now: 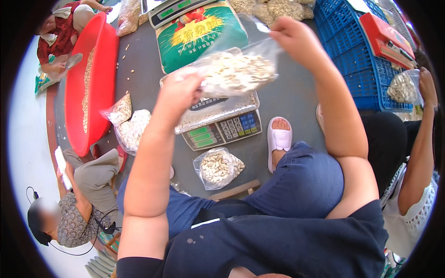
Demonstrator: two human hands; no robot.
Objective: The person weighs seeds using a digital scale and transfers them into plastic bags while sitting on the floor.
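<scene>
A clear plastic bag of pale, flat beans or seeds (241, 73) hangs tilted between my hands, above a digital scale (221, 127). My left hand (183, 90) is closed on its left end, the fingers slightly blurred. Up at the right, my right hand (294, 39) pinches the bag's stretched upper corner. Part of the scale's white-speckled pan is hidden by the bag and my left hand. In front of the scale, on the grey floor, sits another clear bag of pale beans or seeds (217, 167).
Left of my arm lie more filled bags (134, 129) and a long red tub (104, 83). A green printed sack (199, 37) and a second scale (178, 9) are beyond. Blue crates (343, 55) stand right, carrying a red box (387, 41). Other people sit on both sides.
</scene>
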